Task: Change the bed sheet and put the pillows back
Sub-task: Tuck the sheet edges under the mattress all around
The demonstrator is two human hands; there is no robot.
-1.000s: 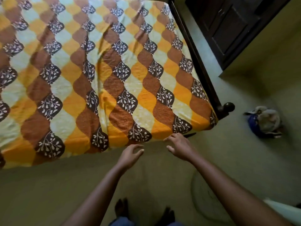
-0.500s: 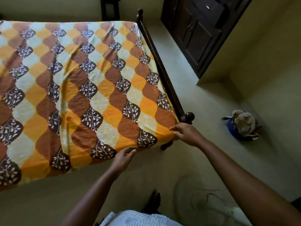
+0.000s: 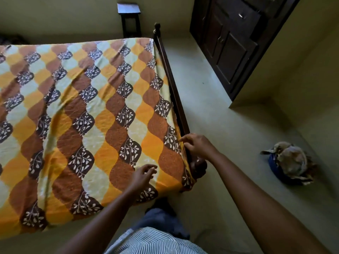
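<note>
right hand (image 3: pixel 198 146) slid up the rail (image 3: pixel 172 85), hold on sheet (image 3: pixel 91 107) unclear; left hand (image 3: pixel 143 176) loose, empty.

Sheet (image 3: pixel 91 116) on bed (image 3: pixel 174 92) — bundle (image 3: pixel 289 162) (floor (image 3: pixel 220 125)) right

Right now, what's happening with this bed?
A person is fitting an orange-and-brown patterned bed sheet at the bed's near corner. Their right hand has its fingertips at the sheet's edge beside the dark wooden side rail; whether it pinches the cloth is unclear. The left hand is over the sheet, fingers loosely curled, holding nothing. No pillows are in view. A bundle of cloth lies on the floor.
</note>
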